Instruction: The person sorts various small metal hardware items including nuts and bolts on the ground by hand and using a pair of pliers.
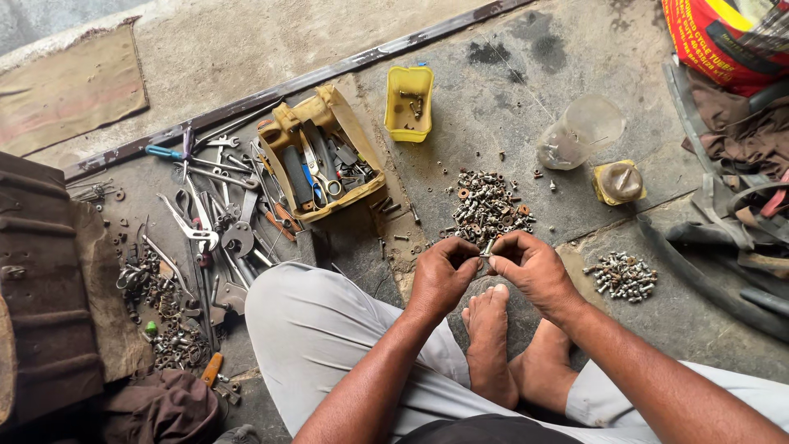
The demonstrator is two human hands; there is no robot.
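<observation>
I sit cross-legged on a concrete floor. My left hand and my right hand meet in front of my bare feet, both pinching a small metal bolt between the fingertips. Just beyond the hands lies a pile of mixed nuts and bolts. A smaller pile of silvery bolts lies to the right of my right hand.
A tan toolbox with pliers and scissors stands at centre left, loose spanners and tools beside it. A yellow tray, a tipped clear jar, a small jar, rubber tubes and a red sack lie around.
</observation>
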